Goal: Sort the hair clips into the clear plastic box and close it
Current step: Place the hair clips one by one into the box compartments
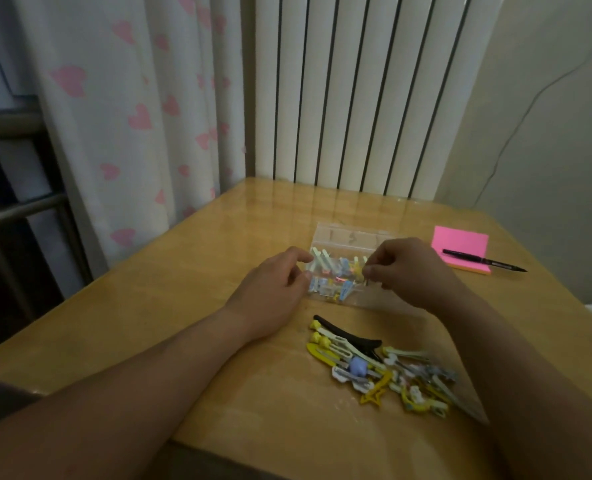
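A clear plastic box [343, 237] lies open on the wooden table, its lid tipped back toward the radiator. Several pastel hair clips [325, 271] lie inside it. My left hand [280, 289] rests at the box's left edge, its fingers loosely curled against the rim. Over the box's right half, my right hand [401, 268] pinches a small pale clip [365, 268] between thumb and fingertips. A heap of loose hair clips [381, 368], yellow, white, blue and one long black one, lies on the table nearer to me.
A pink sticky-note pad [460, 247] with a black pen [481, 261] across it sits to the right of the box. A white radiator [356, 98] and a heart-print curtain [131, 116] stand behind the table [218, 237].
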